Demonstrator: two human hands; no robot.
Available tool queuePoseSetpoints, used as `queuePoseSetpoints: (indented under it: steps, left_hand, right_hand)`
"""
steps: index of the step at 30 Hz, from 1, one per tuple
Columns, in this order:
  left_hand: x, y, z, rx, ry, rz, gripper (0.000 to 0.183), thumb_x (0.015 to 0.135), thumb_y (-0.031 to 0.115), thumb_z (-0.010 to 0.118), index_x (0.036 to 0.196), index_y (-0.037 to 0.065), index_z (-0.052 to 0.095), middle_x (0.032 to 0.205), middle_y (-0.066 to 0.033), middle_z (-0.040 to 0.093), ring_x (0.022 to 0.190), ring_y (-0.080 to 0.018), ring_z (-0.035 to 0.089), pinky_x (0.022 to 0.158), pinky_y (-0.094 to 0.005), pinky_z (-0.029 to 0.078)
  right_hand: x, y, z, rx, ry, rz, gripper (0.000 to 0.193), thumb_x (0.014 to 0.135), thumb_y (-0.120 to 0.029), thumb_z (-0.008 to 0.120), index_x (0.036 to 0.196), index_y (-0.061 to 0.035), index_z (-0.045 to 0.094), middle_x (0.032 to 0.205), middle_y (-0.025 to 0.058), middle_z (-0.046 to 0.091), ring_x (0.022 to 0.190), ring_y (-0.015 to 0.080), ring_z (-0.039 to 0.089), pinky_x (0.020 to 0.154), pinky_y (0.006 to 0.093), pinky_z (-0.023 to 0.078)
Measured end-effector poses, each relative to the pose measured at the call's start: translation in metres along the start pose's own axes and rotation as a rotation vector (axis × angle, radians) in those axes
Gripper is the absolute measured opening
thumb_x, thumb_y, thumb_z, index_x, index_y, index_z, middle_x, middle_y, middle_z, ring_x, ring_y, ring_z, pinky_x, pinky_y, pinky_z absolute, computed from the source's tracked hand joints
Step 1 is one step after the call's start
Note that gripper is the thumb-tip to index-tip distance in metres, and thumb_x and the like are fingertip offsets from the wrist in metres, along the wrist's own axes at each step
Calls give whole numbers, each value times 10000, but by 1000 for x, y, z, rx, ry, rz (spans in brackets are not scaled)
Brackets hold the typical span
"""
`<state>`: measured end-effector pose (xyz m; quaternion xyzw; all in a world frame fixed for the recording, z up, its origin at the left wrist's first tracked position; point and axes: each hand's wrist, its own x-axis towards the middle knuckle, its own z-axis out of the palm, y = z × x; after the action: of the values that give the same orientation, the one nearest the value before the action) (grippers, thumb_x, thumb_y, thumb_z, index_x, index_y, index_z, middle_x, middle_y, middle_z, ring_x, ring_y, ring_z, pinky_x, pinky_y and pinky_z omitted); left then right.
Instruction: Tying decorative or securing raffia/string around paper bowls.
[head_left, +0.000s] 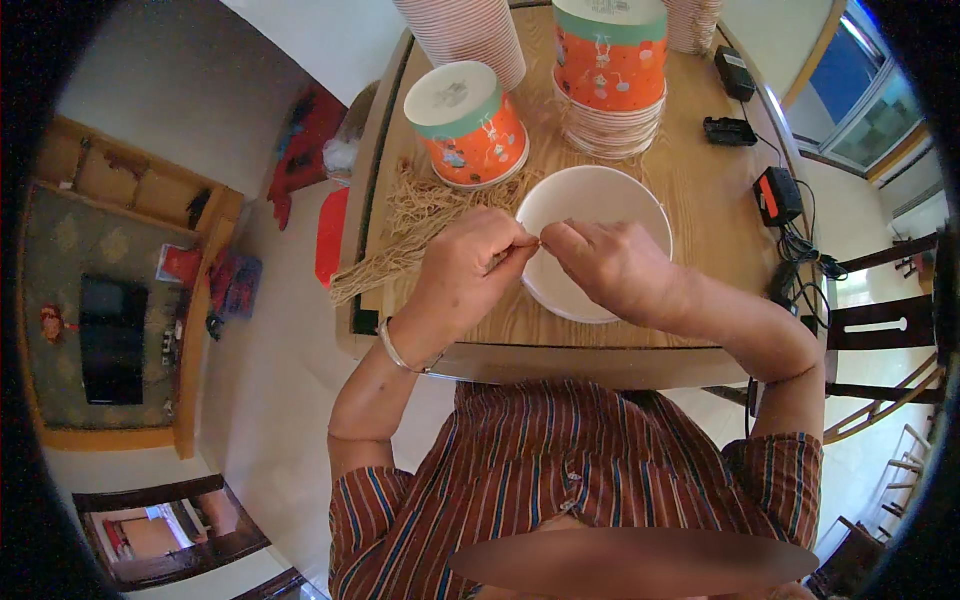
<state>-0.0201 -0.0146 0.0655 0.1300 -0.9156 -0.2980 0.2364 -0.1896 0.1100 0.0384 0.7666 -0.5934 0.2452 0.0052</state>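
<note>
A white paper bucket [641, 190] stands before me near the table's front edge, its open mouth toward me. My left hand [470, 262] is closed in a pinch at the bucket's left rim. My right hand [615, 265] reaches over the bucket's mouth, also pinching, and its fingertips nearly meet the left ones. Something tiny and brownish shows between the fingertips, too small to make out. Beside my left hand lies a heap of tan cords [425, 205], with a bundle running off to the table's left edge.
An upturned orange and green bucket [470, 150] stands behind the cords. Farther back are a stack of upturned orange buckets [612, 75] and a tall stack of pale buckets [465, 40]. Black adapters [777, 195] with tangled cables lie along the right edge. A dark wooden chair [885, 320] stands right.
</note>
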Motion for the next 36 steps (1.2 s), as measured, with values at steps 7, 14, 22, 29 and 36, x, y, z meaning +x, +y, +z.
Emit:
queuePoseSetpoints:
  steps: [7,14,22,29,36]
  left_hand:
    - [4,-2,0,133,35,170,97,804,21,689,876,20,623,814,-109,616,768,-276,601,703,-372,491]
    - [4,-16,2,87,38,181,100,797,18,686,883,30,636,827,-111,625,798,-286,617,726,-374,498]
    - [-2,-38,-1,15,132,110,96,793,14,675,865,26,614,830,-97,625,767,-256,612,685,-363,499]
    - [-3,-59,29,-354,119,-279,166,919,136,618,1019,17,561,829,-87,622,731,-149,596,679,-296,493]
    - [-10,-62,41,-408,98,-259,217,940,180,592,1067,10,544,896,-94,634,757,-149,597,692,-296,496]
  right_hand:
    - [-1,3,10,128,-31,158,177,884,-127,533,1029,-63,454,791,168,651,700,382,658,556,491,523]
    - [5,1,6,263,81,186,150,893,-102,623,984,-67,508,742,136,618,667,348,632,557,418,496]
    - [5,4,8,326,90,182,98,907,-115,569,952,-66,497,706,185,620,650,396,625,527,459,508]
    - [20,18,1,825,-132,653,149,915,-145,581,901,3,573,667,96,641,511,159,593,442,315,460]
    - [26,25,7,977,-324,866,132,916,-141,596,927,-10,612,752,40,633,570,85,549,507,224,442]
